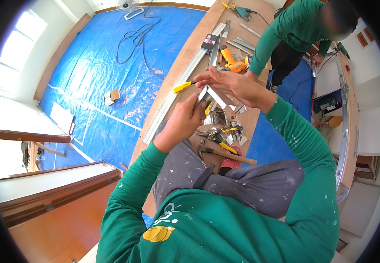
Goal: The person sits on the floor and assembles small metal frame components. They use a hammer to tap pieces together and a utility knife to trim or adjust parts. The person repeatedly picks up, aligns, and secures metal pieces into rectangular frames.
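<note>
My left hand (182, 122) is closed around a short, bent silver metal profile (218, 97), its thumb and fingers gripping one end. Against the upper side of that profile lies my right hand (246, 87), with its fingers stretched out flat toward the left. A yellow-handled tool (182, 87) lies just beyond the fingertips, on a long metal channel (160, 116). Below the profile, a stack of small metal brackets (219, 117) sits on the wooden board (190, 52). Nearer to me are yellow-handled pliers (226, 146) and a hammer (231, 156) with a wooden handle.
An orange power tool (233, 60) and a dark phone-like device (209, 42) lie farther up the board. At the far right a person in a green sleeve (266, 46) leans over it. Blue sheeting (93, 61) covers the floor, with a black cable (138, 36) and small box (112, 96).
</note>
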A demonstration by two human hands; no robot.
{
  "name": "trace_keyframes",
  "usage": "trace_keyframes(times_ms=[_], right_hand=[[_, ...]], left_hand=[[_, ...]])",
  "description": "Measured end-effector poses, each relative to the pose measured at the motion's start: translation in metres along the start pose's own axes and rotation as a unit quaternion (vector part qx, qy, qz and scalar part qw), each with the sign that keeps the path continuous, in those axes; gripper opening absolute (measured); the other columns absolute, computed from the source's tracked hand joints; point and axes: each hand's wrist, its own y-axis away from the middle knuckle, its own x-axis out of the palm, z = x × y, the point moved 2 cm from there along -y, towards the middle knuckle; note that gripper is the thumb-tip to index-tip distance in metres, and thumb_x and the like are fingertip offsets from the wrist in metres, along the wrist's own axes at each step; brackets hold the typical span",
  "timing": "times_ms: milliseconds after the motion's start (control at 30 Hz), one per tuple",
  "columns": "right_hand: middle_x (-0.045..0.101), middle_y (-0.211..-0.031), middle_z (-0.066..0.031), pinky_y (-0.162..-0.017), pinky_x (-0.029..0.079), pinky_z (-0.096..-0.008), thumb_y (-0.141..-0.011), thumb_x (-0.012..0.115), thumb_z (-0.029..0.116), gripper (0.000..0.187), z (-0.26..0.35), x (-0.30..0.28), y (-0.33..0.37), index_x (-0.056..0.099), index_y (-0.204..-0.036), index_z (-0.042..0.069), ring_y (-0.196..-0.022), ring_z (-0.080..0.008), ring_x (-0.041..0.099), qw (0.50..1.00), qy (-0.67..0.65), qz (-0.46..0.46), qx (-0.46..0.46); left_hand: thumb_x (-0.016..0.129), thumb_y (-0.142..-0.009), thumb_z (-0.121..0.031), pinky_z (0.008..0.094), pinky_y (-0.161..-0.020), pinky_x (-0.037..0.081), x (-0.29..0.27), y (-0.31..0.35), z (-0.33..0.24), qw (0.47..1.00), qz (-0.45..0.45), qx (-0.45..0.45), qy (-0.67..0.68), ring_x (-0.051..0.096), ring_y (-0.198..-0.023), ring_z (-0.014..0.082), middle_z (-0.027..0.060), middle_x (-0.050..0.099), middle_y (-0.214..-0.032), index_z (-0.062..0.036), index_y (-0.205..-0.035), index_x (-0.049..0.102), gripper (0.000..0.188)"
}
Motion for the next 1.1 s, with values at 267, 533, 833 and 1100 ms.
trace_keyframes(times_ms=[267,533,833,1100], right_hand=[[0.071,-0.117,-0.0096,-0.103,0.05,-0.0349,-0.111,0.035,0.065,0.077,-0.019,0.001,-0.007,0.064,-0.137,-0.002,-0.115,-0.0205,0.066,0.987,0.111,0.04,-0.11],[0.072,-0.107,-0.0114,-0.088,0.056,-0.0366,-0.094,0.078,0.034,0.042,-0.166,-0.066,0.05,0.068,-0.123,0.005,-0.098,-0.0223,0.07,0.926,0.376,0.045,0.003],[0.063,-0.108,-0.0105,-0.088,0.053,-0.0459,-0.084,0.081,0.026,0.032,-0.331,0.061,0.086,0.069,-0.104,0.005,-0.11,-0.0321,0.063,0.808,0.584,-0.079,-0.02],[0.063,-0.105,-0.0138,-0.085,0.054,-0.0496,-0.089,0.071,0.019,0.027,-0.338,0.056,0.076,0.065,-0.111,0.007,-0.104,-0.0375,0.065,0.835,0.544,-0.061,0.049]], left_hand=[[0.057,-0.107,-0.025,0.0506,-0.072,0.051,0.007,-0.001,0.0,0.99,0.093,-0.096,-0.047,0.068,-0.076,0.0377,0.0217,0.068,-0.08,0.0022,-0.118,0.06,0.029],[0.054,-0.111,-0.033,0.0306,-0.059,0.051,-0.018,0.034,0.075,0.965,0.09,-0.241,0.047,0.058,-0.071,0.0117,0.0032,0.06,-0.084,-0.004,-0.111,0.056,0.029],[0.051,-0.113,-0.04,0.0294,-0.06,0.049,-0.014,0.052,0.099,0.946,0.034,-0.322,-0.012,0.055,-0.07,0.0114,0.0003,0.055,-0.081,-0.0081,-0.107,0.056,0.033],[0.058,-0.107,-0.031,0.0523,-0.076,0.048,-0.014,0.043,0.09,0.966,0.021,-0.212,-0.143,0.065,-0.082,0.0441,0.0259,0.066,-0.085,0.0024,-0.101,0.057,0.034]])
